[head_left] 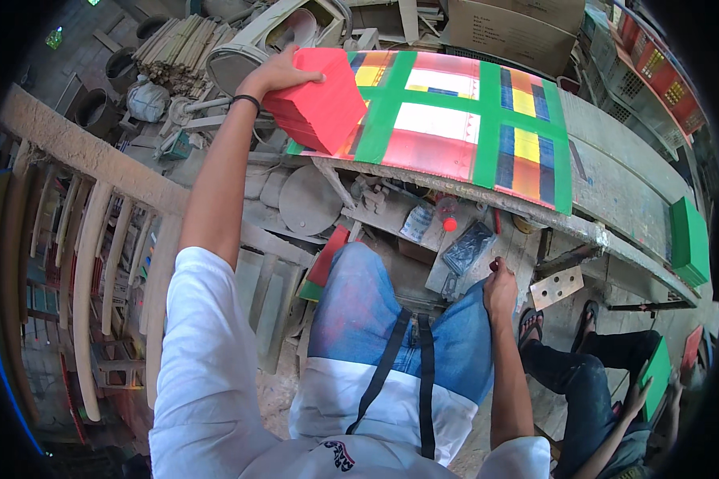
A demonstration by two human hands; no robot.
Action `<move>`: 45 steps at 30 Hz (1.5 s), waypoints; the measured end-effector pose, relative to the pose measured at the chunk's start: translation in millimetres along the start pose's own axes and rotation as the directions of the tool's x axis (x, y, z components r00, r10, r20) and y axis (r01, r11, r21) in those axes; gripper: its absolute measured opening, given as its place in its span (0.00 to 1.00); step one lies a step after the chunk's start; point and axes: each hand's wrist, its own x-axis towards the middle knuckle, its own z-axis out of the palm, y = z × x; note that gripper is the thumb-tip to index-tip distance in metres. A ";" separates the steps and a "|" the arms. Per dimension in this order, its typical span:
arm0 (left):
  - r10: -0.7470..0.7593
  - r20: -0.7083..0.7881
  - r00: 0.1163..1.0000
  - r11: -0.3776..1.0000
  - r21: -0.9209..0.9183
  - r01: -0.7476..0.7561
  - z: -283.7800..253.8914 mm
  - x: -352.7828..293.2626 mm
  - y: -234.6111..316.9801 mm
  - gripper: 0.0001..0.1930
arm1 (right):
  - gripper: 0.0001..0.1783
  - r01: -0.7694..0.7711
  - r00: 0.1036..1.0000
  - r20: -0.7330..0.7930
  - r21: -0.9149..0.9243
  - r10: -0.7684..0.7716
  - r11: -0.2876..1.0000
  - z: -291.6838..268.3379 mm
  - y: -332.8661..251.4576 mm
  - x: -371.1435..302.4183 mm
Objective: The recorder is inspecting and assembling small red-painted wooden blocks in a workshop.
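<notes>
My left hand [284, 73] grips the far left edge of a stack of flat red pieces [315, 100], its thumb on top and its other fingers mostly hidden behind. The stack rests at the left end of a sheet patterned with green, white, yellow and dark blue bands [439, 120] on the workbench. My right hand [500, 291] is closed by my right knee, away from the bench top. A small dark reddish bit shows at its top, too small to name.
A green stack [689, 241] stands at the bench's right end. Below the bench are a red-capped bottle [449, 217] and a holed plate [557, 287]. At lower right a seated person holds a green piece [657, 379]. Wooden rails [96, 303] stand left; bundled sticks [185, 54] lie behind.
</notes>
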 end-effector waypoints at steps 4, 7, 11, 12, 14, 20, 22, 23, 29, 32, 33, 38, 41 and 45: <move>0.010 -0.032 0.999 1.000 -0.001 -0.010 2.3 2.9 -3.6 0.57 | 0.18 0.023 1.000 -0.002 -0.006 -0.023 1.000 0.6 0.1 0.4; -0.029 0.091 0.995 1.000 -0.008 0.030 6.7 6.5 0.3 0.56 | 0.18 0.026 1.000 -0.006 -0.006 -0.026 1.000 -0.7 0.9 0.7; -0.025 0.012 1.000 0.998 0.052 0.025 13.9 14.6 -7.7 0.52 | 0.17 0.008 1.000 0.008 -0.013 -0.008 1.000 -5.4 -3.7 0.8; -0.041 0.021 0.999 0.999 0.037 0.040 19.8 19.8 -11.8 0.52 | 0.17 0.008 1.000 -0.003 -0.016 -0.009 1.000 -5.8 -3.7 -0.1; -0.031 0.040 0.999 0.999 0.016 0.031 20.1 22.3 -22.7 0.57 | 0.14 0.025 0.999 -0.043 -0.001 -0.025 1.000 -2.7 -2.5 -1.4; -0.050 0.056 0.997 0.998 0.029 0.049 21.6 28.3 -21.7 0.61 | 0.18 -0.008 1.000 -0.013 -0.061 0.007 0.998 -7.2 -5.8 -7.7; -0.131 0.046 0.990 0.991 0.040 0.129 32.3 25.2 -9.6 0.60 | 0.18 -0.026 0.999 -0.037 -0.095 0.022 0.995 -11.0 -1.1 -12.3; -0.142 0.046 0.989 0.990 0.011 0.142 32.7 23.3 -6.6 0.62 | 0.18 -0.016 0.999 -0.052 -0.090 0.012 0.996 -12.5 1.0 -14.2; -0.216 -0.221 0.951 0.962 -0.216 0.168 15.6 -11.0 3.9 0.59 | 0.22 0.008 0.990 -0.140 -0.109 -0.023 0.994 -25.3 13.3 -28.2; -0.025 -0.808 0.588 0.966 -0.170 -0.192 -6.9 -68.8 10.7 0.26 | 0.22 0.005 0.959 -0.280 -0.098 -0.032 0.995 -28.6 54.2 -36.8; -0.052 -0.892 0.448 0.953 -0.179 -0.246 2.9 -100.9 15.6 0.21 | 0.20 -0.038 0.954 -0.298 -0.045 0.023 0.998 -36.9 58.2 -41.3; -0.255 -0.216 0.942 0.738 -0.673 0.046 179.9 -319.0 49.0 0.30 | 0.18 0.062 0.938 -0.345 0.075 -0.033 0.995 -49.7 64.6 -39.8; 0.034 0.121 0.992 0.988 -0.157 -0.015 219.2 -390.0 92.5 0.28 | 0.15 0.112 0.926 -0.358 -0.047 -0.121 0.993 -30.8 67.3 -28.9; 0.044 0.163 0.986 0.997 -0.076 -0.031 246.8 -361.3 79.3 0.26 | 0.15 0.118 0.967 -0.200 -0.194 -0.157 0.974 -20.4 80.5 -17.5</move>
